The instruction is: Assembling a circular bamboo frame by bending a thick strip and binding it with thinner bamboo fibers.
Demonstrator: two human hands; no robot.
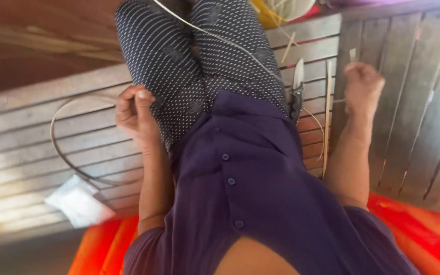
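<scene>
Purple shirt (pixel 250 183); both fists closed.

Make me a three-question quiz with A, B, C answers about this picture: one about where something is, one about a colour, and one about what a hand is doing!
1. Where does the white packet lie?
A. on the slatted floor
B. on the lap
C. in a hand

2. What colour is the buttoned shirt?
A. yellow
B. dark purple
C. white

3. How is the right hand?
A. flat and open
B. closed in a fist around a thin strip
C. holding the knife

Answers:
1 A, it rests on the slats near the left hand.
2 B, the cloth is dark purple.
3 B, the fingers are curled shut; the knife lies apart.
</scene>
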